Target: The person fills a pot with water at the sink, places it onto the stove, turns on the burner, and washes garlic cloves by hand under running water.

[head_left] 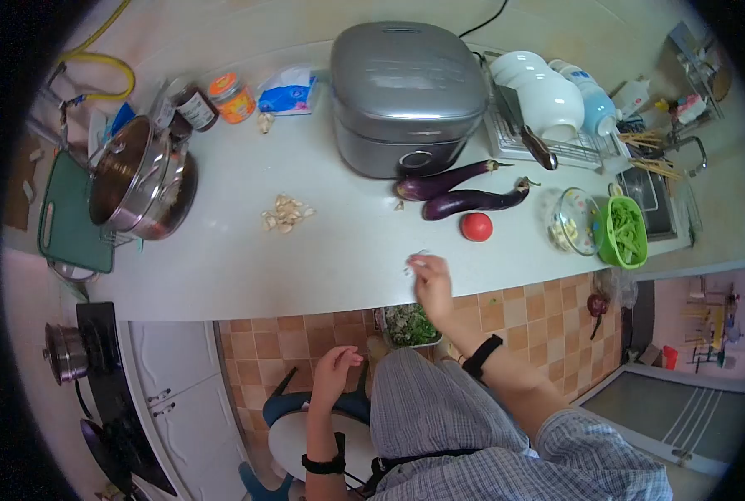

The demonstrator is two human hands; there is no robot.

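Note:
My right hand (431, 280) is low over the counter's front edge, its thumb and fingertips pinched together. Small pale bits lie by the fingertips; whatever is in the pinch is too small to make out. Off the counter, above a stool, my left hand (337, 370) has loosely bent fingers, with nothing visible in it. A pile of garlic cloves (286, 214) lies left of centre. Behind my right hand are a tomato (476, 226) and two eggplants, one nearer (477, 201) and one farther (446, 181). A glass bowl (585, 224) holds pale pieces that look like peeled garlic.
A grey rice cooker (407, 100) stands at the back. To the right are a green basket (608, 242) of green vegetables and a dish rack (585, 154) with bowls and a knife (523, 125). Stacked pots (143, 188) stand left. Below the counter is a bin (410, 326) of scraps.

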